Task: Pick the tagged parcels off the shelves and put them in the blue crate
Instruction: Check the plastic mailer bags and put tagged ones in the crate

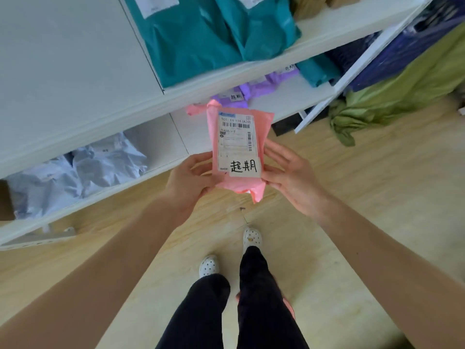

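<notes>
So, pink parcel (239, 147): up in the air in front of the white shelving (327, 28), over the wooden floor (352, 197), between both grips, label side facing the camera
Shipping label (235, 139): stuck on the front, barcodes on it, small print too blurry to read
Handwritten tag (243, 167): white slip with "超期" in black marker, at the bottom end of the shipping label
Left grip (191, 177): clamped on the parcel's left edge, fingers curled round it
Right grip (289, 177): fingers pretty much straight along the parcel's right edge, thumb tip touching just beside the tag, not wrapped round it
Teal parcels (191, 41): upper shelf, side by side, one overlapping the other
Purple parcels (254, 89): shelf below, right behind the pink one; one carries a similar handwritten slip
Pale blue parcels (80, 172): crumpled bunch on the lower shelf, off to the left
Green cloth (377, 96): bunched up on the floor right of the shelving
Dark-blue container (415, 41): top right behind the shelf post, too blurry to say more
White clogs (208, 267): on the person's feet, black trousers above
</notes>
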A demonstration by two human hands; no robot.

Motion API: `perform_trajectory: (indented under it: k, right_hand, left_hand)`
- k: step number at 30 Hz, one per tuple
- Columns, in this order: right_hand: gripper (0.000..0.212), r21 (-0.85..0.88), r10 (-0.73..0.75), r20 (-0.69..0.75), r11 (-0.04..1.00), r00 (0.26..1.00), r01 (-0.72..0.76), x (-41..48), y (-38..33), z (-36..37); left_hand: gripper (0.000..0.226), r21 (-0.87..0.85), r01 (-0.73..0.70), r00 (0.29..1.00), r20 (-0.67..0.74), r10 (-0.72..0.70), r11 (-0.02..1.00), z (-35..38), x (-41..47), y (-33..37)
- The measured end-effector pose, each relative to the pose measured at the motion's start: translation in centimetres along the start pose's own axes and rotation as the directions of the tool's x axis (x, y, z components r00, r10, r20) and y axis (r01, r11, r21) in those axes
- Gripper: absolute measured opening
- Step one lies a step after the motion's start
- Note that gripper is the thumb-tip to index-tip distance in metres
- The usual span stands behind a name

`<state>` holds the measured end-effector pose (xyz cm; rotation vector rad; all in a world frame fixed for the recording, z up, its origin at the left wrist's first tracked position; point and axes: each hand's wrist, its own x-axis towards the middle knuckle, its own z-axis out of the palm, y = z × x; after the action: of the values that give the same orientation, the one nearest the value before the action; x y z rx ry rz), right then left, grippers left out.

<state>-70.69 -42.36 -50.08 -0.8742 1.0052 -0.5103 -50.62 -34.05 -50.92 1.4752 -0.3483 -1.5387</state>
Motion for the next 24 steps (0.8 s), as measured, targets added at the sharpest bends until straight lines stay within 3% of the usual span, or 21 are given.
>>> perform_trajectory:
  k: [8,14,24]
  right_hand:
    - [0.074,-0.046,-0.152,-0.071,0.988,0.986,0.149,-6.8,-6.0,-3.2]
    - [0.070,0.029,-0.263,-0.104,0.963,0.959,0.267,-9.2,-9.2,-9.1]
    - [0.071,-0.018,-0.288,-0.121,0.957,0.950,0.288,-10.3,-15.9,-24.0]
  left_hand:
    - [0.056,0.186,-0.160,0.984,0.104,0.143,0.969,7.2,-4.3,5.4]
    - [0.052,0.272,-0.237,0.964,0.185,0.191,0.933,15.0,-4.7,8.3]
    - [0.047,0.227,-0.256,0.960,0.176,0.219,0.940,31.1,-2.6,8.7]
